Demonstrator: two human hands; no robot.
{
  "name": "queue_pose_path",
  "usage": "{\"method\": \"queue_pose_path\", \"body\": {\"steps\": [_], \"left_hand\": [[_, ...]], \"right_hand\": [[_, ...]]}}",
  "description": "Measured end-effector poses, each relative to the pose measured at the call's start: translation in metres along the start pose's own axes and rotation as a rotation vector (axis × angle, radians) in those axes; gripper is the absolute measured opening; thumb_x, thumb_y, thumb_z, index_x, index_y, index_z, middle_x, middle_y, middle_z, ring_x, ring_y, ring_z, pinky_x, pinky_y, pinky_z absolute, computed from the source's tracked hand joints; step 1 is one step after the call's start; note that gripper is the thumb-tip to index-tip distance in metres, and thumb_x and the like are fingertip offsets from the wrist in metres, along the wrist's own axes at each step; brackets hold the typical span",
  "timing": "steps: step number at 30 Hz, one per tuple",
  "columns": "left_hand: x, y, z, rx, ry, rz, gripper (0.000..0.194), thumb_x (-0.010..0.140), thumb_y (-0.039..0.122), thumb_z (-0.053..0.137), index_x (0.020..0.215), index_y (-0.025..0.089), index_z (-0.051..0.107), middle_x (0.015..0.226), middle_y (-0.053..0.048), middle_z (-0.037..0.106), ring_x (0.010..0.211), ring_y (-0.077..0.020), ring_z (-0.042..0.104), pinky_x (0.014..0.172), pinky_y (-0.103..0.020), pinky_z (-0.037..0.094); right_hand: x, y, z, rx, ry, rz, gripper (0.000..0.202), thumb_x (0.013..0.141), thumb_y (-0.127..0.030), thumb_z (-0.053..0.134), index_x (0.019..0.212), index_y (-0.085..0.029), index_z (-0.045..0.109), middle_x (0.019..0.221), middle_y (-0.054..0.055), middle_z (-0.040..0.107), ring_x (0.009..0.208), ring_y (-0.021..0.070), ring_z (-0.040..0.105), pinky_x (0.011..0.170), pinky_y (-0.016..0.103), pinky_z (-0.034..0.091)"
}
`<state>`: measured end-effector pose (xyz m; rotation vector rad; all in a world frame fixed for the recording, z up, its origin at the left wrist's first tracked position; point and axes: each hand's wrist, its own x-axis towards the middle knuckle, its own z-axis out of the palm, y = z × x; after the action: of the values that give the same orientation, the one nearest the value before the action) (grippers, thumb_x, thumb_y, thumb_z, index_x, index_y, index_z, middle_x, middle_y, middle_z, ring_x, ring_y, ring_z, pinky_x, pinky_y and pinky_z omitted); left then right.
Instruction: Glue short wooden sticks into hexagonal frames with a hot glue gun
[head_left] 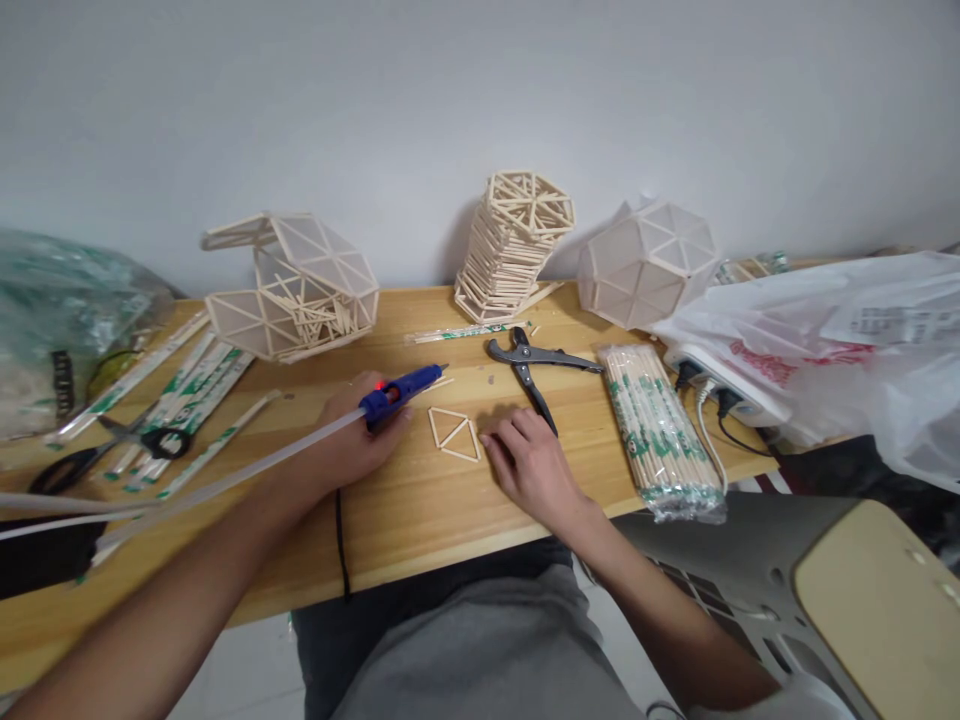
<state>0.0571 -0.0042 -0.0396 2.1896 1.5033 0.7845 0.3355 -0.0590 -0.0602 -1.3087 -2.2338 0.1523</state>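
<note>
Just below wooden frame (454,432), leaves table (442,510) bare; left of it, grips plastic gun (401,392) in left hand (356,435); right of it, curls right hand (534,462), grip unclear.

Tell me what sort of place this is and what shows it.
Probably a hobby craft table, perhaps at home: the left hand holds a glue gun, frames made of sticks stand by the wall, and pliers lie nearby.

- Left hand (366,448) — partly hidden behind the blue plastic glue gun (405,392).
- White plastic bag (787,310) with blurred red print — cut off at right edge.
</note>
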Motion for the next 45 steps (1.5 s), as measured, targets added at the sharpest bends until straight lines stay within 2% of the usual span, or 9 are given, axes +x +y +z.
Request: {"method": "queue_pose_path", "body": {"steps": [15,23,28,33,37,40,45], "left_hand": [[0.0006,0.0029,0.0008,-0.033,0.017,-0.032,0.018,0.092,0.040,0.062,0.085,0.028,0.050,0.074,0.000,0.061,0.068,-0.0214,0.062,0.066,-0.034,0.047],[0.0006,0.0008,0.0028,-0.012,0.019,-0.030,0.019,0.092,0.043,0.060,0.085,0.027,0.051,0.073,0.000,0.060,0.065,-0.0205,0.060,0.063,-0.034,0.045],[0.0011,0.0020,0.0014,-0.006,0.007,-0.038,0.019,0.092,0.044,0.060,0.087,0.027,0.052,0.076,-0.001,0.063,0.068,-0.0217,0.062,0.065,-0.034,0.047],[0.0011,0.0015,0.0006,-0.024,-0.008,-0.041,0.018,0.092,0.041,0.061,0.087,0.028,0.051,0.075,-0.001,0.062,0.068,-0.0217,0.062,0.065,-0.035,0.046],[0.0008,0.0006,0.0021,-0.028,0.008,-0.036,0.018,0.092,0.041,0.061,0.086,0.028,0.051,0.075,0.000,0.061,0.068,-0.0211,0.062,0.065,-0.035,0.046],[0.0006,-0.0001,0.0033,-0.023,0.014,-0.039,0.018,0.092,0.042,0.061,0.086,0.028,0.050,0.074,0.000,0.061,0.068,-0.0213,0.062,0.064,-0.035,0.046],[0.0014,0.0012,0.0021,-0.036,0.020,-0.033,0.017,0.092,0.040,0.061,0.086,0.028,0.050,0.074,0.000,0.061,0.067,-0.0220,0.062,0.064,-0.036,0.047]], "right_hand": [[-0.0002,0.0004,0.0002,-0.021,-0.035,-0.013,0.019,0.111,-0.020,0.052,0.095,-0.021,0.063,0.089,0.009,0.066,0.087,0.0263,0.059,0.076,0.039,0.047],[-0.0021,0.0008,0.0002,0.007,-0.036,-0.005,0.017,0.111,-0.020,0.052,0.096,-0.021,0.060,0.091,0.009,0.066,0.087,0.0267,0.059,0.077,0.040,0.047],[-0.0037,0.0018,0.0003,0.167,0.016,0.074,0.006,0.104,-0.015,0.056,0.104,-0.021,0.059,0.095,0.008,0.067,0.091,0.0252,0.064,0.081,0.038,0.050],[-0.0035,0.0013,-0.0024,0.229,0.025,0.109,0.014,0.098,-0.012,0.055,0.108,-0.022,0.058,0.097,0.008,0.067,0.093,0.0258,0.065,0.080,0.038,0.052],[-0.0038,0.0008,-0.0026,0.222,0.013,0.100,0.004,0.103,-0.019,0.060,0.104,-0.022,0.061,0.098,0.009,0.068,0.094,0.0262,0.065,0.085,0.039,0.053],[-0.0031,0.0012,-0.0018,0.167,-0.012,0.078,0.009,0.107,-0.022,0.060,0.099,-0.022,0.063,0.095,0.009,0.068,0.093,0.0264,0.063,0.085,0.040,0.053],[0.0020,0.0015,-0.0024,0.085,-0.054,0.040,0.012,0.108,-0.018,0.057,0.098,-0.020,0.064,0.093,0.009,0.068,0.090,0.0272,0.063,0.080,0.039,0.050]]}}
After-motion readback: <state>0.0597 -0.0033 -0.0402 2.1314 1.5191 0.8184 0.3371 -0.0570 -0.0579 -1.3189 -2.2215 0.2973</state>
